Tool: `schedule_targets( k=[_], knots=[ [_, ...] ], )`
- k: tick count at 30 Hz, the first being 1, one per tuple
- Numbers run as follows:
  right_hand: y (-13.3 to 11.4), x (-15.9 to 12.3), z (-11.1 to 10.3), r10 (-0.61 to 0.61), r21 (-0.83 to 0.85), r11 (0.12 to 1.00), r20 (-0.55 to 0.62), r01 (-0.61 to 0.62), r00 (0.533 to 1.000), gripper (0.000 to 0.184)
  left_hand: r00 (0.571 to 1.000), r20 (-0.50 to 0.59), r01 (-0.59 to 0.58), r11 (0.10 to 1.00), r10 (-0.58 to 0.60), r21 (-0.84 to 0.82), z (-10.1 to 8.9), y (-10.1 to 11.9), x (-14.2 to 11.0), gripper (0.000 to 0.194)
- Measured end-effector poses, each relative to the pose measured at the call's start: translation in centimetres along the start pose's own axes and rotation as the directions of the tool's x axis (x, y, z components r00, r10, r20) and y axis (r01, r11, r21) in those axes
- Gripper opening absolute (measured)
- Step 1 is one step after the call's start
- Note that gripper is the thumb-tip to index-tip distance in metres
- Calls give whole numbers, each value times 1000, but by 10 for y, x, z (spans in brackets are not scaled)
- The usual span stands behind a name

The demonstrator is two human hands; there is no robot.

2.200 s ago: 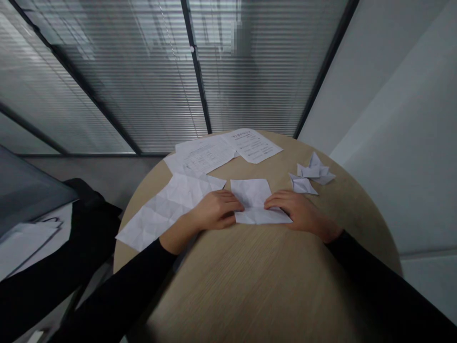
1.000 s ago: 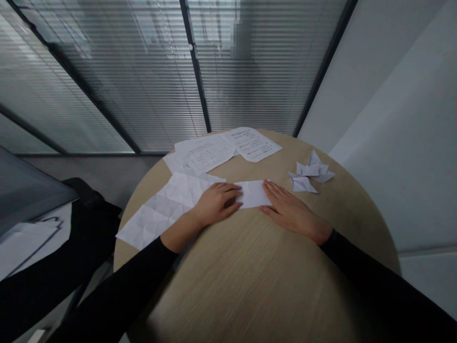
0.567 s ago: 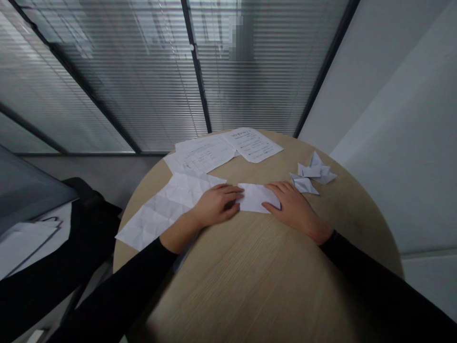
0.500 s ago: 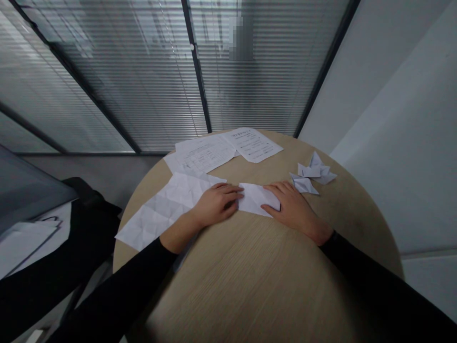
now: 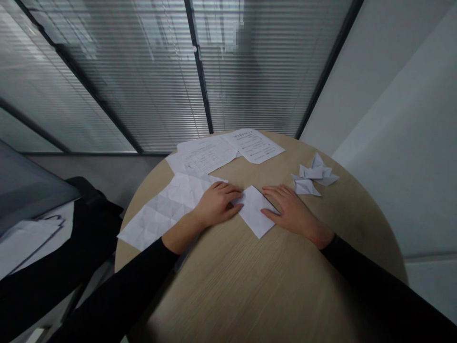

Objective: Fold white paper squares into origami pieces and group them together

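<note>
Folded paper: a white square piece (image 5: 256,213) is lying flat between the two hands, turned so that one corner is pointing toward the person and its side corners are reaching under or between the fingers.
Left hand: the left hand (image 5: 218,205) is resting at the paper's left corner, fingertips and thumb overlapping it; whether they are pinching it cannot be told.
Right hand: the right hand (image 5: 293,212) is curving loosely around the right corner, its thumb lying over the paper and its fingers standing apart from the thumb, near the far right edge.
Creased sheet: a large white sheet (image 5: 166,209) marked with many fold lines is spreading left of the left hand, partly passing behind it.
Folded pieces: a small cluster of pointed white shapes (image 5: 306,186) is sitting beyond and right of the right hand.
Printed sheets: several overlapping pages (image 5: 259,147) are lying beyond both hands.
Table: the rounded wooden top (image 5: 243,286) is supporting everything around the hands.
</note>
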State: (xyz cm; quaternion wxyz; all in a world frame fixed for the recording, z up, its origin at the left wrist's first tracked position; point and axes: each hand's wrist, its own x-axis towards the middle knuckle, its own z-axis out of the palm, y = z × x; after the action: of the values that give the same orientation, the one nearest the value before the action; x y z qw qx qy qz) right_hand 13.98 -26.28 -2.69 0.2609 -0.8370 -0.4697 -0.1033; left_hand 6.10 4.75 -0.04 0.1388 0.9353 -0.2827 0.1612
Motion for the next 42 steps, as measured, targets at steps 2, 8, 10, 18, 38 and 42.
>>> schedule_targets(
  k=[2,8,10,18,38,42],
  knots=[
    [-1,-1,2,-13,5,1000,39,13,999,50,1000,-10,4,1000,-4,12,1,-1,0,29],
    [-6,0,-1,-61,36,998,74,59,995,36,996,-46,82,988,-76,128,10,-10,-1,22],
    [-6,1,-1,-63,52,997,56,60,996,33,996,-35,83,985,-79,152,11,-11,-2,23],
    [1,-4,12,14,24,1000,-21,-13,1000,77,1000,10,9,999,-9,39,3,1,0,43],
    [-17,-6,2,77,411,910,-52,-49,996,46,998,-56,32,988,-41,-152,12,-1,-3,62],
    [-21,-4,-4,-25,374,927,30,12,999,53,988,-130,45,967,-80,-250,10,0,-3,71]
  ],
)
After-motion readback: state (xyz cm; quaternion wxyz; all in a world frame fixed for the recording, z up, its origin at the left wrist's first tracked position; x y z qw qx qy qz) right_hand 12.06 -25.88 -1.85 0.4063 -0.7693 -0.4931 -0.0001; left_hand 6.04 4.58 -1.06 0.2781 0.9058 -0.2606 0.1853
